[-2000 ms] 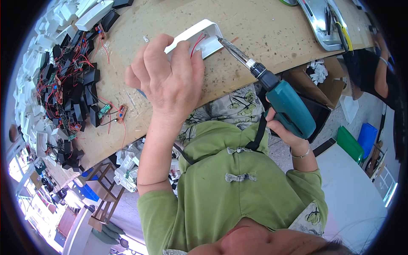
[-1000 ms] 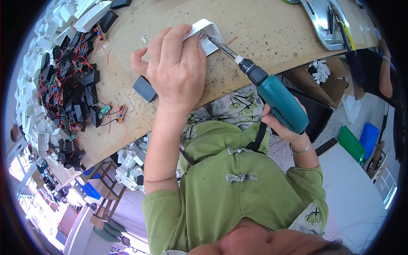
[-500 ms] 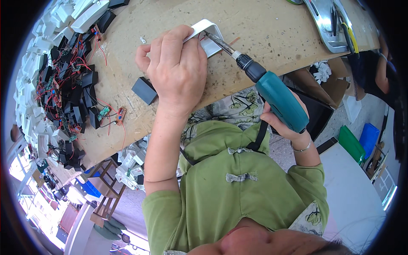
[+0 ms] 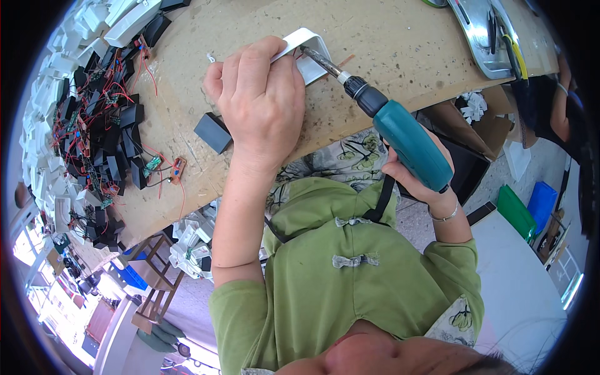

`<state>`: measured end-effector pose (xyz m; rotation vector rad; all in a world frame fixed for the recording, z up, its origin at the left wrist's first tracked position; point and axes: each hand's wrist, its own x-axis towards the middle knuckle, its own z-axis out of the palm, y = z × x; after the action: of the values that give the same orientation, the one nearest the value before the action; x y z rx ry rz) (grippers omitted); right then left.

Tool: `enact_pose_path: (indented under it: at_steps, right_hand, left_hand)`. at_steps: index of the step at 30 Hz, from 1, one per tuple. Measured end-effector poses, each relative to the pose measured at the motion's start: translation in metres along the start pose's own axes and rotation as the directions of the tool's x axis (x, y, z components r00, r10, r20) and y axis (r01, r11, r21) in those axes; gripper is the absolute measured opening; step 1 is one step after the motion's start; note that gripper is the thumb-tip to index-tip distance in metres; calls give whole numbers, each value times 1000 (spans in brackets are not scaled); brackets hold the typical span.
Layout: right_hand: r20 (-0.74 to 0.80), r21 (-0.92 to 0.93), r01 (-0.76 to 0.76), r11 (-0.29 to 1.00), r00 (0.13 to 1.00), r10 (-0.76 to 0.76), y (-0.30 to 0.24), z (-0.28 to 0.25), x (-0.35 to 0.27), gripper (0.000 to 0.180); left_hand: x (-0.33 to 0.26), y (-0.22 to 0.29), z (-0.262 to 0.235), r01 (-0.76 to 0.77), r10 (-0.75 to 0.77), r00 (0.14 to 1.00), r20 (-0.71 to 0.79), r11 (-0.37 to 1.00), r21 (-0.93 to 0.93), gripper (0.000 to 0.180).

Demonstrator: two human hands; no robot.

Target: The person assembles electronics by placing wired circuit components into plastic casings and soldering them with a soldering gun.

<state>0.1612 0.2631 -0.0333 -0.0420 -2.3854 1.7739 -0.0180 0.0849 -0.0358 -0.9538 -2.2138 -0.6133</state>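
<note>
My left hand (image 4: 259, 100) is closed over a white plastic housing (image 4: 317, 47), holding it against the table. Its open side faces right, and a bit of red wire shows inside. In my right hand (image 4: 417, 175) is a teal and black power screwdriver (image 4: 412, 144), gripped by its body. The tool's long metal bit reaches into the housing; its very tip and whatever it touches are too small to make out. Beside my left wrist lies a dark grey rectangular block (image 4: 213, 132).
Black boxes with red wires and green circuit boards (image 4: 94, 125) are heaped on the left, next to piled white housings (image 4: 44, 119). A metal tray (image 4: 481, 40) with pliers (image 4: 517, 56) stands at far right. Below the table edge is a cardboard box (image 4: 484, 128). Another person's arm (image 4: 561, 112) shows at right.
The power screwdriver has shifted very slightly to the left, its bit still inside the housing. My left hand and the housing are almost unmoved.
</note>
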Motion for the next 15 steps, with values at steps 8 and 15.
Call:
enact_pose_path:
  at_steps: [8,15]
  right_hand:
    - [-10,-14,17,1000,1000,-17,-1,0,1,57]
    - [-9,-48,12,999,1000,-13,-7,0,4,54]
  left_hand:
    - [1,0,1,1,-1,1000,-8,998,-59,10]
    - [1,1,0,14,-14,1000,0,996,-92,11]
